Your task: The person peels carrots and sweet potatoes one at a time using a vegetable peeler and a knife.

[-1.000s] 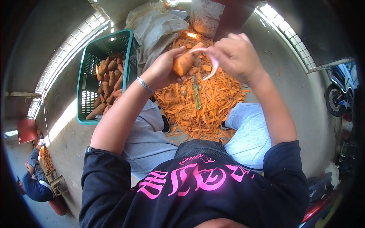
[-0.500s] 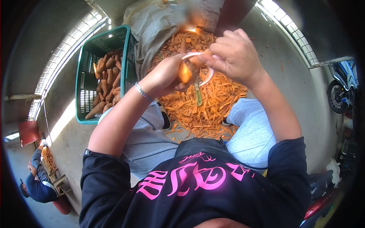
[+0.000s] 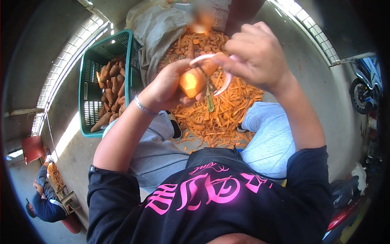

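Observation:
My left hand [image 3: 168,83] is wrapped round a partly peeled sweet potato [image 3: 191,83]. Its bright orange cut end faces me, above the peel pile. In the fist of my right hand [image 3: 256,59] is a pink peeler [image 3: 222,87], whose curved frame reaches over the far end of the sweet potato. Whether its blade touches the flesh is hard to see. Just under the peeler, a slim greenish object [image 3: 210,101] shows against the pile of orange peelings [image 3: 215,126], which lies between my feet.
To the left stands a green plastic crate [image 3: 129,65] with several unpeeled sweet potatoes [image 3: 109,91]. A pale sack [image 3: 152,34] lies beside it. Far left, another person [image 3: 46,205] sits near more peelings. A blue motorcycle [image 3: 365,85] is parked at the far right.
The sweet potato has turned in my left hand, and its orange cut end now shows more fully. My right hand with the peeler has shifted slightly up and right.

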### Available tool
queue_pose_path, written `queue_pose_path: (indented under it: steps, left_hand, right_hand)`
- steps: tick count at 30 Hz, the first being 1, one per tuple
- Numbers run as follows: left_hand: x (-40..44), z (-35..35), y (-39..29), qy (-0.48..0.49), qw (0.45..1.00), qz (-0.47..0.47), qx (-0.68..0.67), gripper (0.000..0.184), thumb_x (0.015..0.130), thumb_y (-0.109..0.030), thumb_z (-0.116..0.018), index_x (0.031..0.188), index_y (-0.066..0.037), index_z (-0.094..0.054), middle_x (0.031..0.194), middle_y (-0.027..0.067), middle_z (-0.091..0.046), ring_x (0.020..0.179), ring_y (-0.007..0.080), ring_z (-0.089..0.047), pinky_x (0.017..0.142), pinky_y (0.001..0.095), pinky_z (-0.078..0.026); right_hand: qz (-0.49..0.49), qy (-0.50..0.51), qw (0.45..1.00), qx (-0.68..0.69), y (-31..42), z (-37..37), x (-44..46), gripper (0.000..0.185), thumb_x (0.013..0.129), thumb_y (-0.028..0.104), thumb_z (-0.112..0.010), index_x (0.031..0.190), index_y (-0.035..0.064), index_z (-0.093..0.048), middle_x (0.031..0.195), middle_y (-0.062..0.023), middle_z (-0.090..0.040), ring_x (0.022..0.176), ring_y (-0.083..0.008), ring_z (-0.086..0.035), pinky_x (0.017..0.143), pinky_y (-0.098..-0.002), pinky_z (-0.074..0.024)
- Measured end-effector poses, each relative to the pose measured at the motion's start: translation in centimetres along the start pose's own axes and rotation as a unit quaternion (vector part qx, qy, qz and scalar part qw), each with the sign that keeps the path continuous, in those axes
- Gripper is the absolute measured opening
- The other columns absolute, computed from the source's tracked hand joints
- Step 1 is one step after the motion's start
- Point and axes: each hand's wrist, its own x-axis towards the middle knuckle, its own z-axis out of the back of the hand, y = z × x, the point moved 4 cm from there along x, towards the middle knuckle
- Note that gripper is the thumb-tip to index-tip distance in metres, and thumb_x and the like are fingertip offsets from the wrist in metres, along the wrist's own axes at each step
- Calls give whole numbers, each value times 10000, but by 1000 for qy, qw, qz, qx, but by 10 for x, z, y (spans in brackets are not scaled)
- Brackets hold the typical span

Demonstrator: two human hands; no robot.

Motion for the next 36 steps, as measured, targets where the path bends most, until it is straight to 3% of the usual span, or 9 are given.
queue_pose_path:
  steps: [4, 7, 10, 13, 14, 16, 22, 27, 36]
  left_hand:
    - [-2, -3, 4, -93, 995, 3, 36, 426, 1009, -328, -273, 1280, -117, -526, 892, 42, -633, 631, 144, -621, 420, 232, -436]
    - [-5, -3, 6, -144, 988, -5, 57, 417, 1012, -341, -323, 1216, -70, -566, 859, 46, -632, 620, 145, -617, 423, 237, -433]
    - [-6, 4, 9, -41, 998, 0, 53, 421, 1010, -363, -383, 1140, -23, -595, 799, 55, -628, 595, 141, -607, 424, 241, -427]
    - [-9, -1, 6, -87, 995, 2, 46, 435, 1007, -387, -414, 1073, 0, -602, 730, 70, -619, 554, 143, -591, 424, 239, -413]
    - [-11, -10, -1, -81, 994, 15, 77, 439, 1017, -356, -330, 1111, 7, -557, 598, 102, -549, 470, 156, -503, 423, 247, -365]
    - [-12, -18, -6, -79, 993, 26, 86, 447, 1019, -360, -325, 1123, 9, -556, 598, 115, -560, 474, 153, -509, 419, 241, -369]
    - [-6, -13, 3, -78, 996, 19, 25, 456, 1013, -347, -302, 1234, -19, -527, 788, 126, -641, 493, 143, -538, 398, 219, -385]
    - [-10, -19, 0, -112, 992, 23, 57, 405, 1012, -293, -290, 1233, -81, -556, 788, 80, -607, 589, 141, -572, 426, 217, -369]
    - [-18, -13, -1, -47, 996, 11, 81, 507, 1019, -379, -310, 1102, 54, -559, 629, 99, -554, 478, 158, -476, 483, 254, -360]
  right_hand:
    - [17, -3, 1000, 6, 11, -6, 0, 377, 820, 436, -690, 643, 123, -577, 584, 12, -485, 607, -195, -464, 625, -337, -345]
    - [23, 9, 1000, 8, 12, -7, -1, 393, 832, 442, -679, 630, 121, -575, 583, 10, -491, 609, -194, -464, 621, -338, -346]
    - [-10, 14, 1000, -2, -14, -11, -6, 487, 872, 509, -611, 548, 160, -505, 558, 12, -510, 603, -192, -523, 617, -338, -354]
    - [-23, 31, 994, -102, -54, -5, -15, 405, 859, 436, -659, 609, 129, -575, 574, 4, -498, 585, -191, -453, 609, -334, -338]
    - [-67, 34, 994, -78, -64, -3, -17, 401, 860, 431, -660, 608, 131, -576, 574, 4, -499, 581, -191, -452, 606, -332, -336]
    - [-153, 42, 987, -32, -75, 3, -16, 394, 862, 422, -661, 606, 135, -577, 573, 4, -500, 573, -191, -449, 602, -328, -333]
    - [11, 5, 1000, 11, 7, 16, 7, 398, 824, 437, -686, 613, 123, -563, 574, 3, -485, 571, -201, -439, 598, -331, -338]
    - [23, -7, 1000, -6, 16, 3, 3, 493, 870, 522, -607, 547, 162, -515, 559, 9, -521, 591, -193, -523, 609, -340, -358]
    - [-54, 29, 995, -73, -64, 1, -22, 435, 868, 433, -650, 595, 107, -559, 557, -14, -475, 567, -200, -439, 589, -331, -341]
